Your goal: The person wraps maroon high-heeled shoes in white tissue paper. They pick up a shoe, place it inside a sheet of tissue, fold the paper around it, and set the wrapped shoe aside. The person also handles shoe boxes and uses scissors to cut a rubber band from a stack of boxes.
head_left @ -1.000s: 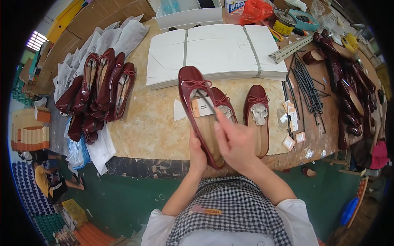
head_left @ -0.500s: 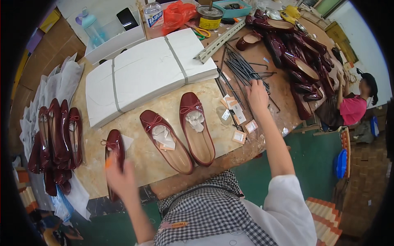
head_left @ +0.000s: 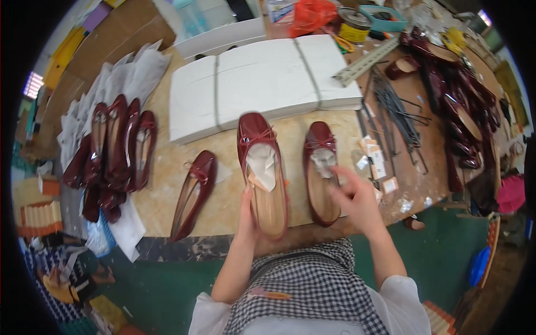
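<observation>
My left hand (head_left: 245,218) is closed round a dark red patent flat shoe (head_left: 270,209), its thumb on the near side and an orange-tipped finger showing past the far edge. This shoe has a bow, and white paper (head_left: 261,167) fills its toe. My right hand (head_left: 360,201) is at the side of a matching shoe (head_left: 319,137), thumb and forefinger apart, with no held thing visible. Crumpled paper (head_left: 322,161) is in that shoe's toe as well. A third flat shoe (head_left: 205,163) lies further left on the table.
A strapped stack of white sheets (head_left: 257,78) lies behind the shoes. Dark bent rods (head_left: 399,109) and small paper tags (head_left: 377,162) are at the right, beyond them a heap of red shoes (head_left: 460,111). More shoes (head_left: 114,148) lean together on the left. A person sits far right.
My left hand has moved right from the third shoe and gripped the middle shoe. My right hand has left the rods and come to the right-hand shoe. The view has shifted.
</observation>
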A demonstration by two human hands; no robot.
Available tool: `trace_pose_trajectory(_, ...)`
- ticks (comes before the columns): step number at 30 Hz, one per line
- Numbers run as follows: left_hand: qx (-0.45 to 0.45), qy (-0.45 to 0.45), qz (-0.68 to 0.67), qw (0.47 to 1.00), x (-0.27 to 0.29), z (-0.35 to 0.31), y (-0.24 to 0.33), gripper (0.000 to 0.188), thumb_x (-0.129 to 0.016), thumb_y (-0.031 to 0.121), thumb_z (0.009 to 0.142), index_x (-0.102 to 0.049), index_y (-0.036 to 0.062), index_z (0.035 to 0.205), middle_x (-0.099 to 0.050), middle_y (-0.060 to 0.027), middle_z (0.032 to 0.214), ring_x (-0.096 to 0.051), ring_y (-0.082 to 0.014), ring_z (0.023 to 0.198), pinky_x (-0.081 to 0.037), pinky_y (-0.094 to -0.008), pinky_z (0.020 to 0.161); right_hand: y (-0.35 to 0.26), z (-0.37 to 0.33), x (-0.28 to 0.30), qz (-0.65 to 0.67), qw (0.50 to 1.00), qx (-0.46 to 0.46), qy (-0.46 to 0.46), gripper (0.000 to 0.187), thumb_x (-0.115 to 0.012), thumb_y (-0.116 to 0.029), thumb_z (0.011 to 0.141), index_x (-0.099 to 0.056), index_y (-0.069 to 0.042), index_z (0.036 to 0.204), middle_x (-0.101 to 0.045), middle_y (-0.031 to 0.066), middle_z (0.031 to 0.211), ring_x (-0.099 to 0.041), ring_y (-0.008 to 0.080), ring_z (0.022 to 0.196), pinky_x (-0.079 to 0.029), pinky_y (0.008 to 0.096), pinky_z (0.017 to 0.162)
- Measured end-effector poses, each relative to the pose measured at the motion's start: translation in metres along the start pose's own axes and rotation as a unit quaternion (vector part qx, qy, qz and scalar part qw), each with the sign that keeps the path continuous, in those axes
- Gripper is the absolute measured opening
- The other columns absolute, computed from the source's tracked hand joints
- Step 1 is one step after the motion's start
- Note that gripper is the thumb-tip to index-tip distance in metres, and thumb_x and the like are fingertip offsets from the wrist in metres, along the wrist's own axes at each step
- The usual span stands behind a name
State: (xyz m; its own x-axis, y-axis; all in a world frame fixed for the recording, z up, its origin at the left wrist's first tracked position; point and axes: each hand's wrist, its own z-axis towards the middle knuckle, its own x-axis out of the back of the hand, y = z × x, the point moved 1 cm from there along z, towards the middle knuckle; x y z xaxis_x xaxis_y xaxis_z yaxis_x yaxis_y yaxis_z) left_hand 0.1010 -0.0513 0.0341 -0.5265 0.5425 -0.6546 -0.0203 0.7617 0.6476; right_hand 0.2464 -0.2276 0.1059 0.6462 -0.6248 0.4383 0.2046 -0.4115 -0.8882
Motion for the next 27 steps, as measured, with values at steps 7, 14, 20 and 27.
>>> trace_pose_trajectory(7, -0.057, 0.027, 0.103, 0.993, 0.024, 0.001, 0.009, 0.071, -0.028, 0.058, 0.091, -0.04, -0.0006, 0.13, -0.055, -0.0169, 0.12, -0.06, -0.0273, 0.1, -0.049, -0.0385, 0.086, -0.051, -0.002, -0.038, -0.032, 0.989, 0.058, -0.131, 0.031, -0.054, -0.013, 0.089, -0.056, -0.004, 0.118, -0.053, 0.0188, 0.062, -0.053, 0.0305, 0.051, -0.039, 0.0387, 0.05)
trace_pose_trajectory(14, -0.163, 0.019, 0.137, 0.977, 0.016, -0.003, -0.002, 0.069, -0.034, 0.055, 0.092, -0.03, 0.0028, 0.137, -0.048, -0.0141, 0.127, -0.051, -0.0223, 0.113, -0.042, -0.0347, 0.096, -0.063, -0.003, -0.054, -0.048, 0.993, 0.107, -0.02, 0.029, -0.055, -0.012, 0.088, -0.058, 0.0, 0.114, -0.051, 0.0155, 0.054, -0.053, 0.0284, 0.044, -0.038, 0.0376, 0.044)
trace_pose_trajectory(20, -0.151, 0.137, 0.163, 0.965, -0.007, -0.011, -0.029, 0.09, -0.012, 0.072, 0.087, -0.027, 0.002, 0.141, -0.039, -0.0137, 0.139, -0.037, -0.0245, 0.128, -0.029, -0.0351, 0.106, -0.051, 0.001, -0.086, -0.131, 0.944, 0.27, 0.135, 0.034, -0.058, -0.01, 0.084, -0.057, 0.001, 0.117, -0.052, 0.0104, 0.053, -0.05, 0.0223, 0.041, -0.04, 0.0343, 0.043)
trace_pose_trajectory(27, -0.049, 0.139, 0.195, 0.97, 0.044, -0.015, -0.013, 0.057, -0.039, 0.044, 0.094, -0.042, 0.0018, 0.132, -0.05, -0.0128, 0.128, -0.05, -0.023, 0.115, -0.039, -0.0338, 0.097, -0.003, 0.002, -0.033, 0.023, 0.983, 0.177, -0.036, 0.027, -0.058, -0.012, 0.086, -0.061, -0.006, 0.112, -0.068, 0.0098, 0.087, -0.064, 0.0178, 0.076, -0.049, 0.0302, 0.068)
